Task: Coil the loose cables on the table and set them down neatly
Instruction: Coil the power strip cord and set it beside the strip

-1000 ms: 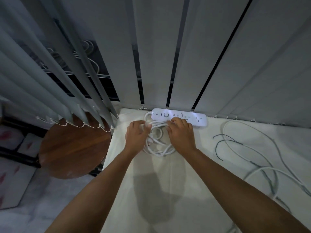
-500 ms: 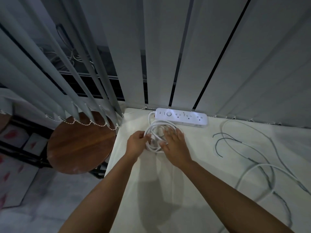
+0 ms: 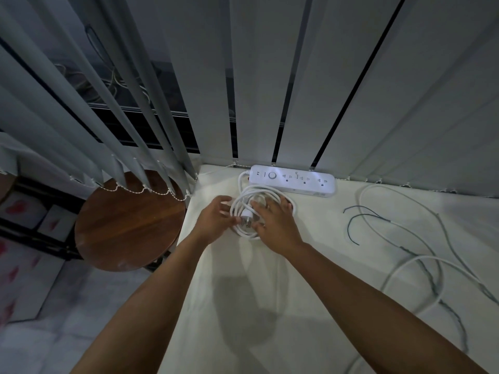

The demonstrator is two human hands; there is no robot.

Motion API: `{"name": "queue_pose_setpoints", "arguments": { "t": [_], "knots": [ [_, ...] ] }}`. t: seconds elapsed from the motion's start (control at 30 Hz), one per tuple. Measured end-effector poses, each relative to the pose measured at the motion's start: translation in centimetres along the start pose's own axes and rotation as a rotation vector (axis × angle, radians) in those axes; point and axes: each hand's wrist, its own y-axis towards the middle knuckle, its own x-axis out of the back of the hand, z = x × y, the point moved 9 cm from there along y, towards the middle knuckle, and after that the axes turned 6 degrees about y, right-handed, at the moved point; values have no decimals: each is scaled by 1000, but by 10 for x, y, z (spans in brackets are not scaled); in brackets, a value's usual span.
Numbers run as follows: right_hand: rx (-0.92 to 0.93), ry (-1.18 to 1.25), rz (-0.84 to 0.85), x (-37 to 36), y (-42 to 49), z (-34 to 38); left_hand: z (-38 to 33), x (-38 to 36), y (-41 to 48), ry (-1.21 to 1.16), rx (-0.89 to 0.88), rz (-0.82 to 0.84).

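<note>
A white power strip (image 3: 293, 182) lies at the table's far edge against the blinds. Its white cable (image 3: 260, 190) is wound in a round coil just in front of it, with the plug (image 3: 246, 219) lying across the coil's near side. My right hand (image 3: 276, 226) rests flat on the coil's right half, fingers spread. To the left of the coil is my left hand (image 3: 212, 222), fingers loosely spread and blurred, thumb close to the plug. To the right, a loose white cable (image 3: 399, 267) sprawls in wide loops, with dark bare wire ends (image 3: 351, 214).
The white table (image 3: 243, 306) ends at its left edge near my left forearm. A round brown wooden stool (image 3: 129, 220) stands just beyond that edge. Grey vertical blinds (image 3: 270, 90) hang behind the power strip, their bead chain drooping over the stool.
The coil now lies flat on the table in front of the strip. My left hand has loosened its grip on the coil's left side. My right hand stays spread on top.
</note>
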Motion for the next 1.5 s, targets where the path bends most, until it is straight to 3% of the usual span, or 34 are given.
{"name": "queue_pose_setpoints", "arguments": {
  "t": [0.1,0.23,0.47,0.67,0.93,1.1,1.5],
  "knots": [
    [-7,-54,3,-1,1,5,3,12,-17,205,-64,-294],
    [-67,-107,-23,-2,7,7,1,-7,-35,174,-141,-371],
    [-49,-65,5,-4,7,4,4,-11,-23,180,-78,-240],
    [-59,-5,32,-4,8,2,18,-15,-16,-72,55,-57],
    [-143,114,19,-1,10,3,19,-8,-18,-273,129,-99],
    [-149,193,29,5,9,-1,25,-8,-13,-425,196,-21],
    [-219,208,-14,6,9,1,16,-11,-9,-442,175,104]
  ]
}}
